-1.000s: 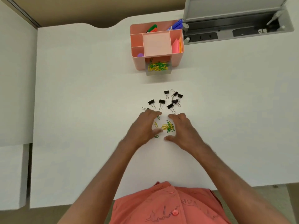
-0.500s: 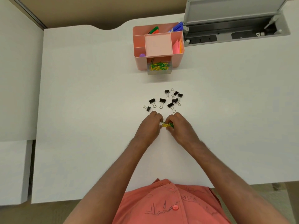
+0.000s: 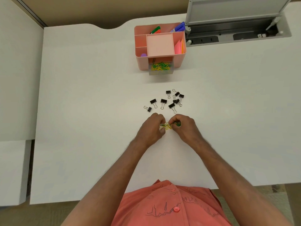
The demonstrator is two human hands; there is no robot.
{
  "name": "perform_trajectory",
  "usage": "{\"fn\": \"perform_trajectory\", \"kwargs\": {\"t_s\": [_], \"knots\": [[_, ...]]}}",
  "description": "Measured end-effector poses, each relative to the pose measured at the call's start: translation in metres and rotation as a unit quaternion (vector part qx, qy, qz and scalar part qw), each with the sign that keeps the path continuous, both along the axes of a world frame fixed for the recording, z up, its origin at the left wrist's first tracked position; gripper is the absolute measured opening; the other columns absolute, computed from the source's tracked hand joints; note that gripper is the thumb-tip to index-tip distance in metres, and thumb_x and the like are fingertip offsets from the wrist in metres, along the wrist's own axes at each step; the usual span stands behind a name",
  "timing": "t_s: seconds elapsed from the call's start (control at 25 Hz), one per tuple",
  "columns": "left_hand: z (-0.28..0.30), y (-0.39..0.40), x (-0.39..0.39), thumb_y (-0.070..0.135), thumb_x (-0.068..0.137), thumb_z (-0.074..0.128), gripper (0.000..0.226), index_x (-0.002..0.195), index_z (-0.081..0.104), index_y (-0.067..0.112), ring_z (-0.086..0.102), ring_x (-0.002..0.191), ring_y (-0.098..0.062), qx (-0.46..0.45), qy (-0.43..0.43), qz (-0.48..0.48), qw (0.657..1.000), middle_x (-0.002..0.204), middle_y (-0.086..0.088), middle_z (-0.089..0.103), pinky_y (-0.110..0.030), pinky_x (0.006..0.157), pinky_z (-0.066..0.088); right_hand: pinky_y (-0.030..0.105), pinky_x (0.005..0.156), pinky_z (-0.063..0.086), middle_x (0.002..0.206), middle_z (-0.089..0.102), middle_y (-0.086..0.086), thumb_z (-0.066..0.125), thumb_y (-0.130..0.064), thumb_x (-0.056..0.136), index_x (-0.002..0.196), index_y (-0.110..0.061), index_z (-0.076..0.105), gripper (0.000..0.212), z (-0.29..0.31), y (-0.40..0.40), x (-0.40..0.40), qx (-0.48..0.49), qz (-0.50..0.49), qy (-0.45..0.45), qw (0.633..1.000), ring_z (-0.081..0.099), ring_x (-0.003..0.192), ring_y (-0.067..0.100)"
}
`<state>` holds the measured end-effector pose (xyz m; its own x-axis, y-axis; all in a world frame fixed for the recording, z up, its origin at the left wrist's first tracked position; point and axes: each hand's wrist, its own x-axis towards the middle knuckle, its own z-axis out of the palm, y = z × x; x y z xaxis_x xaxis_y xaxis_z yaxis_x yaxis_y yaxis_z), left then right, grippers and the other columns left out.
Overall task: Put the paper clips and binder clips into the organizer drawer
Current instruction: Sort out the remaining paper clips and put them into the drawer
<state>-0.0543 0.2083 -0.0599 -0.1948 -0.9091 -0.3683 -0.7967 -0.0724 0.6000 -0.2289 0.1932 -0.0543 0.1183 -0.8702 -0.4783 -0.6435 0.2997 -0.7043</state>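
Fingers (image 3: 162,123): both hands, left hand (image 3: 150,129) and right hand (image 3: 184,128), are closing on paper clips (image 3: 167,126) above the bench (image 3: 97,95).
Binder clips (image 3: 167,100): lying loose nearby.
Drawer (image 3: 161,68): standing open, part-filled.
Technique: cupping palms underneath, likely preventing spills.

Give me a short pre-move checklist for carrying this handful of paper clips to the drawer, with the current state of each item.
1. Drawer pulled open at the front of the pink organizer: ok.
2. Room left in the drawer: ok, though it already holds yellow and green clips.
3. Paper clips gathered between left hand and right hand: ok.
4. Every clip secured in the grip: cannot tell, fingers hide part of the bunch.
5. Path to the drawer: not ok for a low sweep, binder clips lie on the table between.
6. Binder clips put away: not ok, all on the table.
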Motion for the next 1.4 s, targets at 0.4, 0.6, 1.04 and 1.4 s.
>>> {"fn": "perform_trajectory", "kwargs": {"t_s": [0.4, 0.6, 1.04, 1.4], "knots": [[-0.007, 0.001, -0.018, 0.008, 0.094, 0.060, 0.007, 0.100, 0.063, 0.010, 0.058, 0.083, -0.025, -0.033, -0.059, -0.044, 0.997, 0.103, -0.005, 0.055, -0.045, 0.070, 0.053, 0.029, 0.084, 0.055, 0.086, 0.072, 0.004, 0.076, 0.000, 0.081, 0.088, -0.018, 0.076, 0.020, 0.049, -0.054, -0.013, 0.030, -0.109, -0.176, 0.978, 0.065, 0.078, 0.011], [-0.009, 0.002, -0.019, 0.001, 0.092, 0.056, 0.009, 0.091, 0.061, 0.009, 0.054, 0.073, -0.022, -0.056, -0.055, -0.047, 0.996, 0.096, -0.004, 0.055, -0.043, 0.062, 0.053, 0.021, 0.082, 0.056, 0.092, 0.075, -0.006, 0.076, -0.007, 0.082, 0.090, -0.024, 0.077, 0.020, 0.090, -0.140, 0.010, -0.121, -0.062, -0.092, 0.986, 0.068, 0.085, 0.006], [-0.003, -0.003, -0.003, 0.008, 0.092, 0.061, 0.010, 0.095, 0.066, 0.016, 0.054, 0.076, -0.014, 0.003, 0.053, 0.029, 0.998, 0.089, 0.003, 0.062, -0.023, 0.064, 0.041, 0.032, 0.090, 0.055, 0.109, 0.074, 0.003, 0.064, -0.009, 0.094, 0.104, -0.017, 0.077, 0.019, 0.073, -0.208, 0.063, -0.225, 0.165, 0.144, 0.949, 0.066, 0.099, 0.017], [0.017, -0.027, 0.018, 0.002, 0.087, 0.074, 0.015, 0.084, 0.074, 0.017, 0.060, 0.057, 0.002, 0.055, 0.195, 0.217, 0.955, 0.073, 0.008, 0.069, -0.012, 0.064, 0.049, 0.020, 0.078, 0.056, 0.086, 0.073, -0.008, 0.064, -0.014, 0.091, 0.097, -0.021, 0.074, 0.013, 0.065, -0.114, 0.020, -0.179, -0.073, -0.031, 0.981, 0.069, 0.080, 0.007]]}}
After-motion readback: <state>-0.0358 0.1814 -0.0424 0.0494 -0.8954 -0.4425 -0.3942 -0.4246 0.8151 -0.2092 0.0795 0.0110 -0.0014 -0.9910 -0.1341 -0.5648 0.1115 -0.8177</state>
